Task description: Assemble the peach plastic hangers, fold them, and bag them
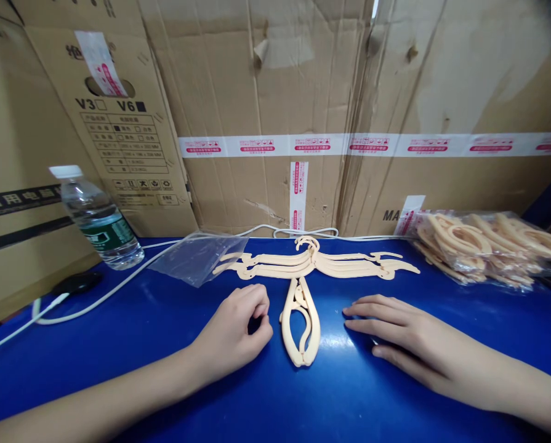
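Note:
A folded cream plastic folding hanger [316,335] lies on the blue tabletop between my hands, its narrow end pointing away from me. Just behind it, unfolded cream hangers [279,266] are stacked with their arms spread wide and their hooks together at the centre. My left hand [241,326] rests to the left of the folded hanger in a loose fist, with nothing visible in it. On the other side, my right hand [399,335] lies palm down, fingers stretched out and apart from the hanger. Neither hand touches a hanger.
Bagged folded hangers [482,246] are piled at the right rear. A clear plastic bag [194,258] lies by the left hanger tips. At the left stand a water bottle [100,221], a black mouse-like object [77,283] and a white cable [113,298]. Cardboard [266,92] walls the back.

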### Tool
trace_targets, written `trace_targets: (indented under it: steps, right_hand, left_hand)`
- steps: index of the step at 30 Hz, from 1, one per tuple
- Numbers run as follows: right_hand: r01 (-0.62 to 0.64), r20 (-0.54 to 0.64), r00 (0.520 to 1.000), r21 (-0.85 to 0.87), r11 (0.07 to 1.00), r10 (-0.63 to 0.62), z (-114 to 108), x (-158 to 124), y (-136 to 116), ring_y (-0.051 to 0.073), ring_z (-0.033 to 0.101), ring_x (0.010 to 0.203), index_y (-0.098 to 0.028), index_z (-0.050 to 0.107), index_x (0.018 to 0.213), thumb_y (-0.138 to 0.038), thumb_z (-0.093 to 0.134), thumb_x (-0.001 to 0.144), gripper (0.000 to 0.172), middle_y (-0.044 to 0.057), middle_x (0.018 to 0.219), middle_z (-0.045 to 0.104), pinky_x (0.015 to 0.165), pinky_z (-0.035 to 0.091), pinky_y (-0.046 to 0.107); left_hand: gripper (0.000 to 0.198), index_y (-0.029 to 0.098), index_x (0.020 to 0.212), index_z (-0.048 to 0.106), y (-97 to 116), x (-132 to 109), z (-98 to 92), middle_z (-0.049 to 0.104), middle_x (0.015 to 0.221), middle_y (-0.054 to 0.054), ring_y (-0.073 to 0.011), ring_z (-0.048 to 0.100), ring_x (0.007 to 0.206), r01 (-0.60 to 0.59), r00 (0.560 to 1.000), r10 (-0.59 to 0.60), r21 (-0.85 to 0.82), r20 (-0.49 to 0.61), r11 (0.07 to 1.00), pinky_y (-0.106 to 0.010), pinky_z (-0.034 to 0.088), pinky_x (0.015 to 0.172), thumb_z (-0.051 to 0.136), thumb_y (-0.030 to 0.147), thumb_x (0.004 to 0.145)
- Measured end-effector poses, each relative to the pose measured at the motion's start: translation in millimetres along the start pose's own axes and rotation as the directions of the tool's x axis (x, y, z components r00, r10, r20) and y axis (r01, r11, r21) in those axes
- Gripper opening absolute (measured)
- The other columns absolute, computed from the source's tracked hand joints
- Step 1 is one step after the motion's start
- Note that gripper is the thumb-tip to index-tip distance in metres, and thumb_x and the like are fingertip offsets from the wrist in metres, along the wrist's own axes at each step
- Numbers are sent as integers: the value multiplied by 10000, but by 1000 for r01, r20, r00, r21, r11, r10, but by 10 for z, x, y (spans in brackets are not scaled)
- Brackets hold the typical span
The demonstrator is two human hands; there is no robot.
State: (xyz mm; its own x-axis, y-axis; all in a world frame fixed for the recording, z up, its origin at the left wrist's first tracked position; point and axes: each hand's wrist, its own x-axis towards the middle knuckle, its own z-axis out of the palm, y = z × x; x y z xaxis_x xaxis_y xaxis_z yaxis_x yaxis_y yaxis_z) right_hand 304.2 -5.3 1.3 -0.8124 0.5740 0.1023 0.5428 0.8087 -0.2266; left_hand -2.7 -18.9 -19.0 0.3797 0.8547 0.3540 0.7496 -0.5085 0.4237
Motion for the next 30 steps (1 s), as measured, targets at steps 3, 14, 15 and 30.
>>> trace_targets:
  steps: [3,14,15,30]
  right_hand:
    - [-2,-10,1000,10,1000,2,4,3,3,292,490,1265,-290,554,1337,-297,455,987,364,54,1378,543,1027,463,490]
    - [23,-40,999,-7,1000,-23,37,-15,41,284,497,1258,-281,557,1333,-282,471,982,361,61,1361,559,1020,472,479]
    - [23,-37,999,-11,1000,-23,37,-16,42,283,497,1258,-280,556,1334,-282,469,984,361,60,1360,560,1019,473,478]
    - [21,-9,1000,-33,999,-22,35,-12,41,278,485,1266,-281,543,1344,-303,449,996,361,57,1378,543,1034,458,486]
  left_hand:
    - [236,231,679,215,2,3,5,445,674,34,-144,385,616,-7,1000,7,-3,1,1000,-287,304,617,409,100,714]
    - [193,220,669,256,-82,-10,49,455,660,36,-133,404,610,-33,998,32,-20,-60,999,-263,291,591,404,103,707]
    - [197,220,670,251,-87,-10,53,460,662,35,-133,405,610,-40,997,39,-18,-68,999,-261,292,591,404,100,703]
    - [251,228,676,194,-68,-9,53,410,640,36,-130,375,592,-106,991,106,7,-84,994,-258,280,580,390,74,651]
